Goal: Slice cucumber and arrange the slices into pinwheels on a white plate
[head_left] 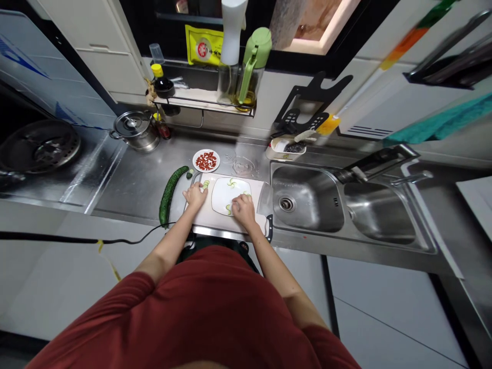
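Observation:
My left hand [195,197] rests on the left side of the cutting board [207,218]. Its finger and thumb are apart, touching or just beside a small pile of cucumber slices [206,184]. Over the right part of a white plate [221,192], my right hand [243,209] has its fingers bent together at a cucumber slice [228,209] near the rim. Thin slices also lie in a fan [231,182] at the plate's far side, and a few more show beyond my right fingers. A long whole cucumber [171,193] lies left of the board.
Behind the board stands a small plate of chopped red pieces [206,161]. A knife with a black handle [269,228] lies at the board's right end. Further right is the double sink [307,205]; to the left, a lidded pot [135,130] and a wok [38,146]. Above hangs a bottle shelf [203,98].

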Demonstrator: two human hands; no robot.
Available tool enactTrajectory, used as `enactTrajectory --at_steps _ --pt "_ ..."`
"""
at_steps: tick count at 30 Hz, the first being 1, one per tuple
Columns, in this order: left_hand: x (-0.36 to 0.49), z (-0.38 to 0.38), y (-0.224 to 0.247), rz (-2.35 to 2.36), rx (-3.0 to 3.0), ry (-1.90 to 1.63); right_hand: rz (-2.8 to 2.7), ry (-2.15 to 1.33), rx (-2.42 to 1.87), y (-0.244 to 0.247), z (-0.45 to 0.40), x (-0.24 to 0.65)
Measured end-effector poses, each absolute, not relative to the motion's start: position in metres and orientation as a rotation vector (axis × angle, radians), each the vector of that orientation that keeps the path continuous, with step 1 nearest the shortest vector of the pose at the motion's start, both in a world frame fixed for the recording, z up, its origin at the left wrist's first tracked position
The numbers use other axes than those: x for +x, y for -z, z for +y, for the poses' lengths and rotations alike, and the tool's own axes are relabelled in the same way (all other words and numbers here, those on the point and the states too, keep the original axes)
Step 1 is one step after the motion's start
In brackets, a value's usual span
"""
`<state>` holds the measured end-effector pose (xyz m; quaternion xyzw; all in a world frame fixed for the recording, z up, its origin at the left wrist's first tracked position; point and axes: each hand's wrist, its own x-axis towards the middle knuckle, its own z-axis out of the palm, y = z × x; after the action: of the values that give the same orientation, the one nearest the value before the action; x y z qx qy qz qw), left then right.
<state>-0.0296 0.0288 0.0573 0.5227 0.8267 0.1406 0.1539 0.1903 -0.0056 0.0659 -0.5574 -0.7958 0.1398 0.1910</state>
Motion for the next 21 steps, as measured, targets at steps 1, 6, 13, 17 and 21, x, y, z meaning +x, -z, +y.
enactTrajectory --at_steps 1,6,13,17,21 --pt "-0.029 0.029 -0.056 2.371 1.502 -0.404 -2.206 -0.389 -1.568 -0.067 -0.006 0.193" --pt "-0.029 0.03 -0.055 2.368 1.489 -0.394 -2.078 -0.427 -1.546 -0.07 -0.013 0.202" --pt "-0.027 0.029 -0.059 2.332 1.473 -0.339 -2.032 -0.471 -1.542 -0.069 -0.018 0.199" --pt "-0.026 0.03 -0.057 2.343 1.502 -0.385 -2.015 -0.493 -1.518 -0.068 -0.019 0.197" --pt "-0.029 0.032 -0.049 2.27 1.51 -0.52 -2.019 -0.504 -1.53 -0.069 -0.02 0.196"
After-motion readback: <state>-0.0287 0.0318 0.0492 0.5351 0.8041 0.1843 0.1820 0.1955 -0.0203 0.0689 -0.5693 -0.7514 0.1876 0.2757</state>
